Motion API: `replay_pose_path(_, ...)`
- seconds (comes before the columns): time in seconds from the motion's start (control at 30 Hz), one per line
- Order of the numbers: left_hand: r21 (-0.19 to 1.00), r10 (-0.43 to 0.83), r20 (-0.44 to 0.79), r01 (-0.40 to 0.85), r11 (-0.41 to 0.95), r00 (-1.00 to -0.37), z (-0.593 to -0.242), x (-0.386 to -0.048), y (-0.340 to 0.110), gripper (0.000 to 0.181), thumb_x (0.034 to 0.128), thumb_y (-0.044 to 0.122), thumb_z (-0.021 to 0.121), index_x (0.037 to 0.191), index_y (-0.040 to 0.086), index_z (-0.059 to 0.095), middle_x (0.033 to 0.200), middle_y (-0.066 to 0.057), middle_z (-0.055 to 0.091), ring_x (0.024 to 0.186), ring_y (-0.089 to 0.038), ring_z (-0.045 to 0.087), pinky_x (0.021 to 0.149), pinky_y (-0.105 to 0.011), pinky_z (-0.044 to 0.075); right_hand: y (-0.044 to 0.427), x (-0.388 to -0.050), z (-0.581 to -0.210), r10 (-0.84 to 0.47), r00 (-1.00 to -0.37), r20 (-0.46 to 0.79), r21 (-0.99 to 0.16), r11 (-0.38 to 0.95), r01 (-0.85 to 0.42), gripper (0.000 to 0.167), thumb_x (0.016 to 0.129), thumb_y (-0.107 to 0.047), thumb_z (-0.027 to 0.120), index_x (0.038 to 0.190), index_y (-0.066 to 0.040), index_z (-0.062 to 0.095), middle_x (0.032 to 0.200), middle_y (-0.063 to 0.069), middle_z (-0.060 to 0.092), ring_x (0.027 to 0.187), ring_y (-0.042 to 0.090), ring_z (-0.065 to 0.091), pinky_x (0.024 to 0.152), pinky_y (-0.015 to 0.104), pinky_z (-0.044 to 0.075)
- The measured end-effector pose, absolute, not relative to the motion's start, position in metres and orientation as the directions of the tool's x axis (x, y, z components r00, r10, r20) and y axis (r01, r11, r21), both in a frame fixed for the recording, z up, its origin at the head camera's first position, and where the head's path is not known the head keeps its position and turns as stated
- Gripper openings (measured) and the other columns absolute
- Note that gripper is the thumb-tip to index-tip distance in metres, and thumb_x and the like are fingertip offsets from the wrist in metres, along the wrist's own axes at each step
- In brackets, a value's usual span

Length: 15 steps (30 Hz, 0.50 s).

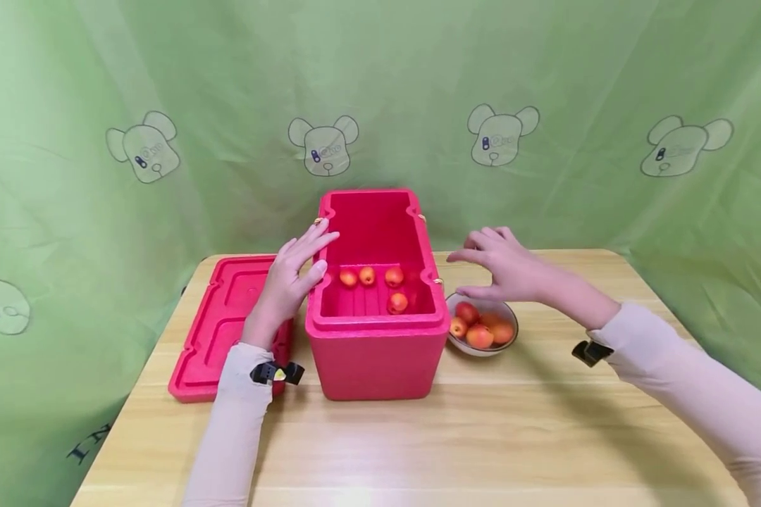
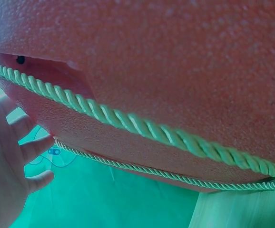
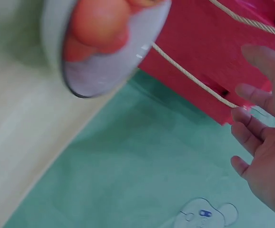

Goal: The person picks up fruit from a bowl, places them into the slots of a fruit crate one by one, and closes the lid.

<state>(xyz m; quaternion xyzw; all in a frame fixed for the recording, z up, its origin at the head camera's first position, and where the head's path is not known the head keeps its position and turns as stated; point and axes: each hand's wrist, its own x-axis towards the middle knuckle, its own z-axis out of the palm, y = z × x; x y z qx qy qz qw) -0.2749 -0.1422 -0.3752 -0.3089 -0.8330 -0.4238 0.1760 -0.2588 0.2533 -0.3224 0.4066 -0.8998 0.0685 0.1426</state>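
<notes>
A red foam box (image 1: 377,366) stands uncovered on the table, with several orange-red apricots (image 1: 394,276) on its floor. My left hand (image 1: 292,274) rests on the box's left rim, fingers spread and mostly straight. To the right of the box, a white dark-rimmed bowl (image 1: 490,350) holds several more apricots (image 1: 479,336). Above and just behind this bowl hovers my right hand (image 1: 504,267). Its fingers are loosely bent, and nothing is between them in the right wrist view. Twisted rope (image 2: 147,130) runs along the box's side in the left wrist view.
Left of the box lies its red lid (image 1: 218,338), partly behind my left forearm. The wooden table (image 1: 482,443) ends at a green cloth backdrop (image 1: 412,84) printed with bear heads. Wrist straps with small black devices sit on both sleeves.
</notes>
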Motion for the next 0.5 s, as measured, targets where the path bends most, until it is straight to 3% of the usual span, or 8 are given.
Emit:
replay_pose_path(0.27,0.597,0.364,0.561,0.668,0.445,-0.744,-0.373,-0.275,-0.145,0.057,0.0970,0.044,0.051,0.152,0.030,0.049,0.165,0.008,0.036,0.156,-0.021,0.029,0.125,-0.061,0.017,0.263,-0.246,-0.346,-0.720,-0.685,0.115,-0.116,0.675,-0.729,0.046,0.074,-0.045,0.087,0.110,-0.017,0.077,0.095,-0.003,0.057,0.091,0.013,0.048,0.085,0.041,0.034)
replay_pose_path(0.5,0.602,0.367,0.551,0.662,0.447,-0.749,-0.376,-0.276,-0.144,0.057,0.0967,0.042,0.052,0.152,0.031,0.049,0.165,0.008,0.036,0.156,-0.019,0.029,0.125,-0.061,0.017,0.273,-0.238,-0.360,-0.720,-0.691,0.065,-0.128,0.680,-0.722,0.043,0.070,-0.045,0.090,0.102,-0.020,0.078,0.092,-0.001,0.056,0.086,0.010,0.044,0.083,0.040,0.032)
